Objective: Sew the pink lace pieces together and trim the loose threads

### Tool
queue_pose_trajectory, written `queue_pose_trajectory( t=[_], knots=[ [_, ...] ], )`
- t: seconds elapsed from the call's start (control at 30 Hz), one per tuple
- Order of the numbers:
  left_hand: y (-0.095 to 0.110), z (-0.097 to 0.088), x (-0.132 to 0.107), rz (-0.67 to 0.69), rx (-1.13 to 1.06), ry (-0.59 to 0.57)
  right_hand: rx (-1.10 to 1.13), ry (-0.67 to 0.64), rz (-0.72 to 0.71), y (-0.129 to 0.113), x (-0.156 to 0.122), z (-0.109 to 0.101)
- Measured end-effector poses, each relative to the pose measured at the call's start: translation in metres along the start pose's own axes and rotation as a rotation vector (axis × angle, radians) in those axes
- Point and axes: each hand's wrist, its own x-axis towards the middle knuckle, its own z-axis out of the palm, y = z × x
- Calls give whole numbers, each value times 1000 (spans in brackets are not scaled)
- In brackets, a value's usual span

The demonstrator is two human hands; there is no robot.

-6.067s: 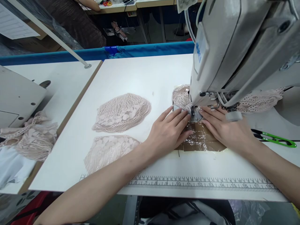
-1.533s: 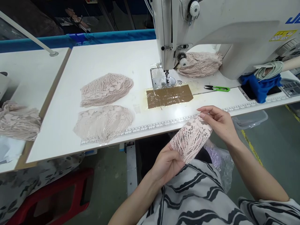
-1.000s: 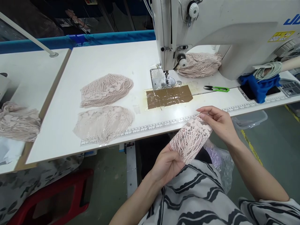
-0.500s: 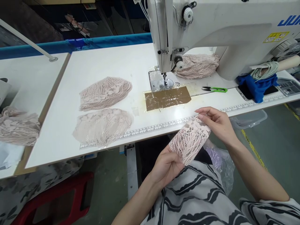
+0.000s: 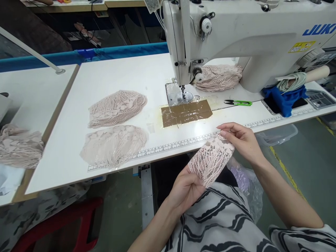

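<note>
A pale pink lace piece (image 5: 212, 160) is stretched between my hands, just off the front edge of the white sewing table (image 5: 65, 164). My left hand (image 5: 189, 187) grips its lower end, thumb on top and fingers underneath. At the upper end, my right hand (image 5: 243, 141) pinches a corner between thumb and fingertips. Beyond them stands a white sewing machine (image 5: 225, 31), its presser foot (image 5: 183, 91) over the metal plate. Two stacks of pink lace lie to the left on the table, an upper stack (image 5: 118, 107) and a lower stack (image 5: 114, 145).
Green thread snips (image 5: 238, 103) lie right of the brown taped patch (image 5: 186, 113). A lace bundle (image 5: 219, 77) rests under the machine arm. Blue cloth (image 5: 285, 99) covers part of a phone. Another lace heap (image 5: 19, 147) is far left; a red stool (image 5: 85, 224) stands below.
The camera view has shifted slightly, so the table and machine appear a little lower and further left. Both hands keep hold of the lace piece in nearly the same pose.
</note>
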Motion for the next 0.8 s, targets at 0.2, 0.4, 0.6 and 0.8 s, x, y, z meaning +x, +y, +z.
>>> queue_pose_trajectory(
  t=[0.2, 0.4, 0.6, 0.8],
  knots=[
    [1, -1, 1, 2, 7, 26, 44, -8, 9, 0, 0, -1],
    [0, -2, 1, 2, -14, 17, 65, -7, 21, -1, 1, -1],
    [1, -2, 3, 12, 0, 6, 74, -11, 28, -1, 0, 0],
    [-6, -6, 10, 32, 10, 14, 71, -7, 31, -2, -2, 1]
  ],
)
